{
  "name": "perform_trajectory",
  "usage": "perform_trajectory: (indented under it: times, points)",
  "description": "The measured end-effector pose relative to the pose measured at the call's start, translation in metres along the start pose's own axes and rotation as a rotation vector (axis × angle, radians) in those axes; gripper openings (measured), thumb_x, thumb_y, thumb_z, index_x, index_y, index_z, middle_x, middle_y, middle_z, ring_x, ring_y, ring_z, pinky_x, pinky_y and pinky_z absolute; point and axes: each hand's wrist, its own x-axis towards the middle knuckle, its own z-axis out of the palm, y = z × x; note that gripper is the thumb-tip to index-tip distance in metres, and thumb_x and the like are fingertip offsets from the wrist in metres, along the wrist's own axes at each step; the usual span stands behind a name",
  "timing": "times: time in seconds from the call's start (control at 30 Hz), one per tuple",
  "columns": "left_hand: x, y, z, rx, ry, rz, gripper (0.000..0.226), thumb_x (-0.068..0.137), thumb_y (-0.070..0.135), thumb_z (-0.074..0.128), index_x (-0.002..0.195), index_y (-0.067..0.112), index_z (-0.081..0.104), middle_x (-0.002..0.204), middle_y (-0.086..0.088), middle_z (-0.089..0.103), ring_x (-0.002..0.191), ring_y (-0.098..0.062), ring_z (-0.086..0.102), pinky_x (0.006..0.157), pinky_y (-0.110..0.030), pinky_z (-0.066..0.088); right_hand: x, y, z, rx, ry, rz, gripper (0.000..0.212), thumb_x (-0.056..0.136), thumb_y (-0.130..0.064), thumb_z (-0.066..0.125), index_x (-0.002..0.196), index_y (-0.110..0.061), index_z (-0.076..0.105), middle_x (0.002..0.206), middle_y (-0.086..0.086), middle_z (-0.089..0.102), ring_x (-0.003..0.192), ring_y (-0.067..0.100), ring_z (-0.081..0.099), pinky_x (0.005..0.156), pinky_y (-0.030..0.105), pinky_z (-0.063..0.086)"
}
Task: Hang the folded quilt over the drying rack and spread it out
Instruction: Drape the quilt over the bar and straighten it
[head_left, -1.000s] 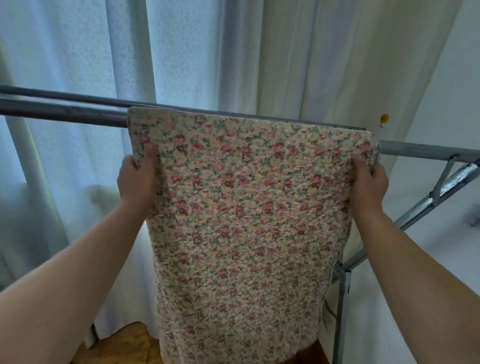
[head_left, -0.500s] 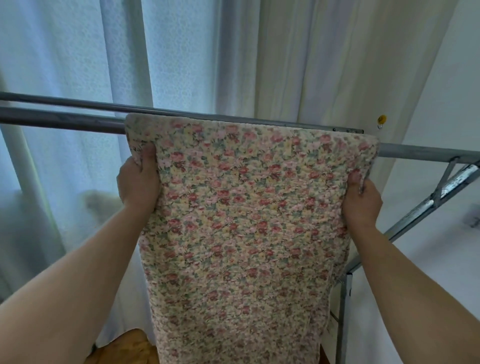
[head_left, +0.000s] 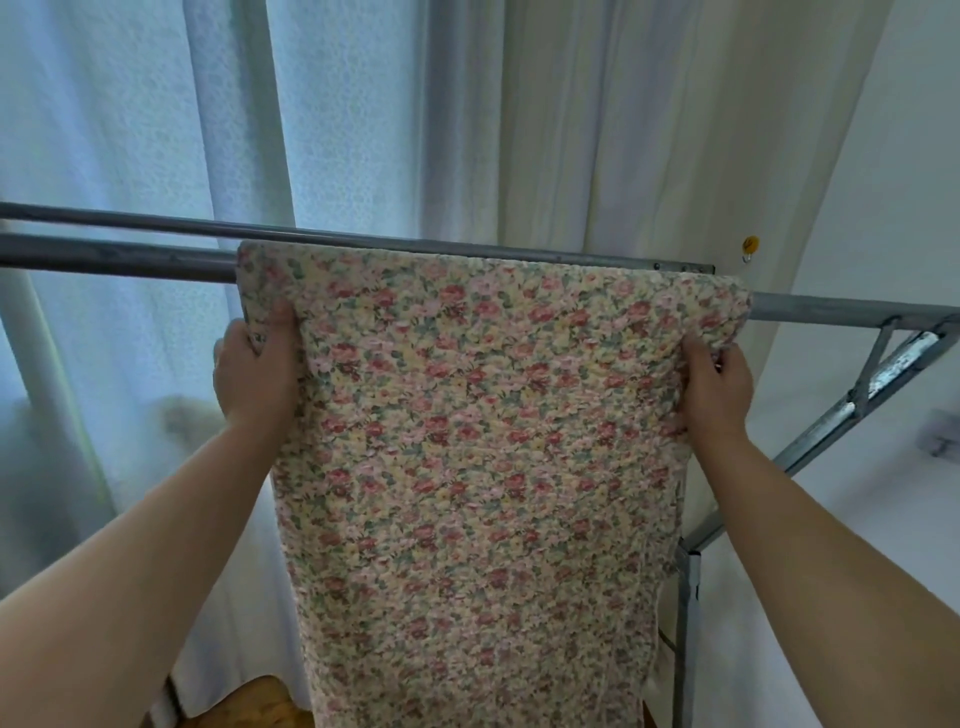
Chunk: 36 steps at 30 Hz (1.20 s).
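Note:
The folded floral quilt (head_left: 478, 441) hangs draped over the near grey rail of the metal drying rack (head_left: 114, 257), its long panel falling toward me. My left hand (head_left: 254, 371) grips the quilt's left edge just below the rail, thumb on the front. My right hand (head_left: 719, 384) pinches the right edge, bunching the fabric a little near the top corner. The far side of the quilt behind the rail is hidden.
A second thinner rail (head_left: 156, 223) runs behind the first. The rack's diagonal brace (head_left: 878, 379) and upright leg (head_left: 685, 623) stand at the right. White curtains (head_left: 363, 104) hang close behind, with a white wall (head_left: 893, 182) to the right. Wooden floor (head_left: 254, 701) shows below.
Both hands keep hold of the quilt's edges. The right hand slipped slightly lower and now bunches the top right corner; the quilt sits a bit higher in view.

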Motion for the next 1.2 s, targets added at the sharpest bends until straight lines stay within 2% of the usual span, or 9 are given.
perform_trajectory:
  times: [0.13,0.23,0.37,0.47,0.6,0.8,0.97,1.07,1.2]
  points:
    - [-0.001,0.011,0.006,-0.114,-0.012,-0.077,0.065,0.089,0.064,0.035,0.118,0.007,0.049,0.104,-0.003,0.049,0.097,-0.018,0.046,0.087,-0.033,0.036,-0.001,-0.008,0.010,0.168,0.017,0.051,0.051,0.088,-0.042,0.055,0.131,-0.014,0.050,0.126,0.003,0.056,0.114,0.019,0.054,0.099,0.036,0.043]
    - [-0.002,0.013,0.006,-0.086,0.003,-0.042,0.067,0.090,0.063,0.034,0.118,0.006,0.051,0.106,-0.005,0.052,0.101,-0.020,0.049,0.091,-0.036,0.037,-0.005,-0.007,0.014,0.230,0.019,0.065,0.059,0.086,-0.046,0.056,0.136,-0.016,0.045,0.132,0.002,0.053,0.117,0.018,0.052,0.103,0.038,0.042]
    - [-0.001,0.011,0.007,-0.123,-0.009,-0.070,0.061,0.088,0.065,0.036,0.113,0.010,0.047,0.102,-0.003,0.050,0.095,-0.020,0.048,0.085,-0.034,0.038,-0.001,-0.008,0.015,0.329,0.010,0.073,0.044,0.088,-0.036,0.059,0.126,-0.013,0.053,0.117,0.001,0.059,0.107,0.017,0.057,0.094,0.033,0.048]
    - [-0.002,0.009,0.009,-0.127,-0.030,-0.095,0.055,0.086,0.067,0.036,0.105,0.015,0.036,0.102,-0.004,0.050,0.093,-0.020,0.048,0.080,-0.033,0.036,0.001,-0.010,0.013,0.470,-0.036,0.121,0.046,0.090,-0.030,0.057,0.131,-0.009,0.050,0.117,0.003,0.059,0.098,0.012,0.059,0.081,0.019,0.052]
    - [-0.002,0.012,0.014,-0.081,-0.026,-0.111,0.073,0.085,0.072,0.030,0.114,0.008,0.050,0.100,-0.005,0.052,0.094,-0.023,0.050,0.085,-0.037,0.040,0.001,-0.011,0.017,0.440,0.003,0.125,0.054,0.091,-0.036,0.056,0.137,-0.012,0.042,0.122,0.000,0.055,0.106,0.014,0.055,0.090,0.025,0.045]
    - [-0.002,0.015,0.013,-0.065,0.011,-0.044,0.061,0.086,0.068,0.035,0.085,0.009,0.051,0.086,-0.009,0.056,0.082,-0.025,0.053,0.073,-0.033,0.040,-0.001,-0.012,0.020,0.311,0.085,0.047,0.043,0.094,-0.037,0.050,0.130,-0.014,0.046,0.110,-0.005,0.052,0.100,0.010,0.052,0.086,0.020,0.040]
    - [-0.010,0.029,0.023,-0.066,0.038,-0.013,0.059,0.089,0.064,0.036,0.078,0.008,0.050,0.069,-0.002,0.049,0.078,-0.025,0.050,0.069,-0.032,0.036,0.010,-0.008,0.015,0.239,0.191,0.031,0.045,0.092,-0.039,0.052,0.125,-0.009,0.050,0.113,0.001,0.056,0.102,0.013,0.053,0.088,0.023,0.042]
    - [-0.019,0.038,0.035,-0.071,0.029,0.013,0.059,0.090,0.063,0.036,0.079,0.007,0.051,0.072,-0.004,0.051,0.079,-0.025,0.050,0.070,-0.033,0.037,0.019,-0.006,0.001,0.220,0.237,0.034,0.045,0.091,-0.039,0.054,0.122,-0.007,0.051,0.112,0.002,0.055,0.101,0.013,0.053,0.085,0.021,0.042]
    - [-0.034,0.046,0.053,-0.093,-0.024,0.000,0.062,0.088,0.067,0.034,0.072,0.009,0.052,0.067,0.001,0.049,0.072,-0.023,0.051,0.068,-0.031,0.037,0.033,-0.001,-0.025,0.174,0.241,0.065,0.054,0.089,-0.045,0.054,0.126,-0.006,0.048,0.127,0.009,0.054,0.113,0.021,0.052,0.098,0.032,0.043]
